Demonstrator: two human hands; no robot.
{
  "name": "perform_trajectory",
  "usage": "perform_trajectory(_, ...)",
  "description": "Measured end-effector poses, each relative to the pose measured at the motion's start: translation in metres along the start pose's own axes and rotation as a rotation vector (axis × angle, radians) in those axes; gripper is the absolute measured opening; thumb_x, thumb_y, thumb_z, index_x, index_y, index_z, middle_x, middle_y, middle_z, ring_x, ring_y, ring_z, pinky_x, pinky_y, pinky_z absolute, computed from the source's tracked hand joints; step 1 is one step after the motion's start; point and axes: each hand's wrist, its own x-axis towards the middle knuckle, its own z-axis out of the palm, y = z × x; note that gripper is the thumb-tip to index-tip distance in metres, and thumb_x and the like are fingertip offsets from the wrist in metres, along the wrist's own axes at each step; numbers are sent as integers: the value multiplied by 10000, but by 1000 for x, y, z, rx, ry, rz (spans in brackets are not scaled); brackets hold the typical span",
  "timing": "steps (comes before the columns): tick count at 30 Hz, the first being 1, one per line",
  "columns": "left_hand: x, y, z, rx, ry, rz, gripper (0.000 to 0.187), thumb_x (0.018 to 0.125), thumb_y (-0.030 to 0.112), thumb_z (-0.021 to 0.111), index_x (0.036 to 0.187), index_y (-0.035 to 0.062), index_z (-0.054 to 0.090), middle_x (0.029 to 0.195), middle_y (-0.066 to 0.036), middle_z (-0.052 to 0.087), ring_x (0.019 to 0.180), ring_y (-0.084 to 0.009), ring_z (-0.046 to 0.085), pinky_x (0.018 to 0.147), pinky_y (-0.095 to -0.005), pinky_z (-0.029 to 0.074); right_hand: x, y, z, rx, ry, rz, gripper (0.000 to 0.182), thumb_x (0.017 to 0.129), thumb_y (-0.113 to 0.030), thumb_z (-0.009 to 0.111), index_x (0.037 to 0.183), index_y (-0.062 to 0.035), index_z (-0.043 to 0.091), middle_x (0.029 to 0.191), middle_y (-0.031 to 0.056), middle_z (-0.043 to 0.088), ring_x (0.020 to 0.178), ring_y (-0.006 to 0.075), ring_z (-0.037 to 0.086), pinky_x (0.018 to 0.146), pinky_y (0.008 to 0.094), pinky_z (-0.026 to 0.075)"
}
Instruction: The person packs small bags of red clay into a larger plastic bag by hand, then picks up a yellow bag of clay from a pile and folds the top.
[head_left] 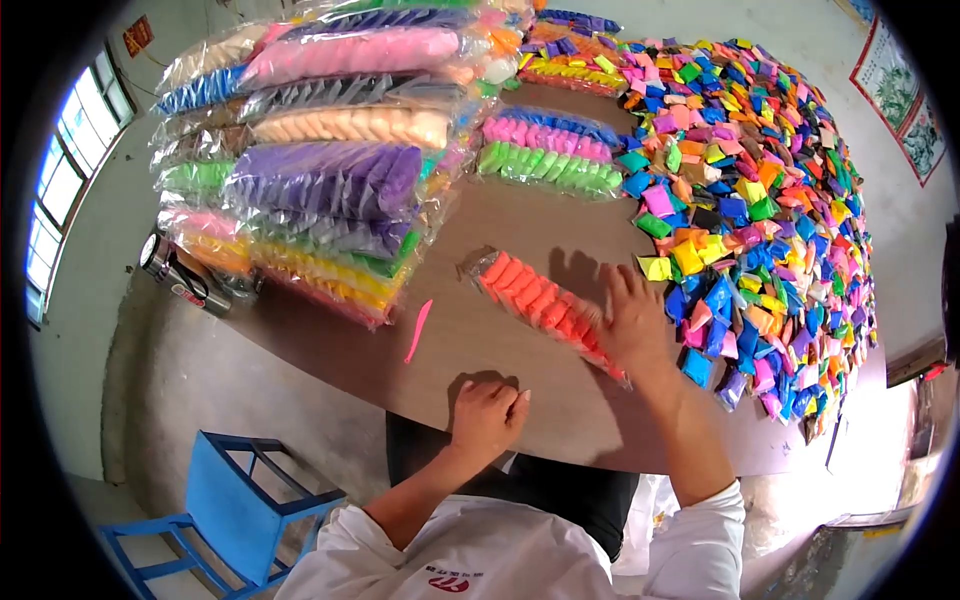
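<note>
A clear bag of red-orange packets lies slantwise on the brown table. Over its right end is my right hand, fingers apart, touching or just above the bag. My left hand rests near the table's front edge with its fingers curled in; whether anything is inside them is hidden. A thin pink strip lies on the table to the left of the bag, beyond my left hand.
Stacked bags of coloured packets rise at the left. Loose colourful packets are heaped at the right. Green, pink and blue bagged rows lie at the back. A flask stands by the left edge; a blue chair is below.
</note>
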Motion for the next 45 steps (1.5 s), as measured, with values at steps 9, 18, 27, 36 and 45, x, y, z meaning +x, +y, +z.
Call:
perform_trajectory(9,26,8,25,0,-192,-10,266,857,245,670,655,83,609,618,-86,587,602,-317,607,648,-447,473,-2,-33,54,-127,-4,-208,582,796,-257,733,1309,-84,521,1213,149,565,1088,320,566,835,455,468)
perform_trajectory(18,33,11,25,-17,-109,87,252,859,214,674,655,88,594,598,-79,566,587,-295,593,621,-412,490,71,2,88,-72,-31,-317,515,812,-205,707,1297,-122,556,1266,113,593,1156,288,576,876,444,481)
perform_trajectory(27,29,2,25,-41,-168,67,254,792,195,749,617,102,590,611,-52,597,590,-274,609,577,-423,476,142,33,129,-117,-64,-304,586,827,-212,727,1381,-191,539,1434,118,483,1376,345,413,1121,526,326)
perform_trajectory(36,39,13,20,-159,-144,31,352,797,149,744,545,98,503,544,-72,542,520,-311,552,519,-425,420,184,44,146,-174,-89,-241,565,824,-294,749,1357,-282,561,1467,117,446,1424,341,357,1138,548,300)
perform_trajectory(45,34,10,22,-59,-181,11,342,781,176,752,551,110,508,559,-83,550,535,-331,557,495,-455,409,205,29,171,-112,112,-88,334,854,-237,656,1184,-196,680,1321,137,547,1323,328,450,1103,523,314)
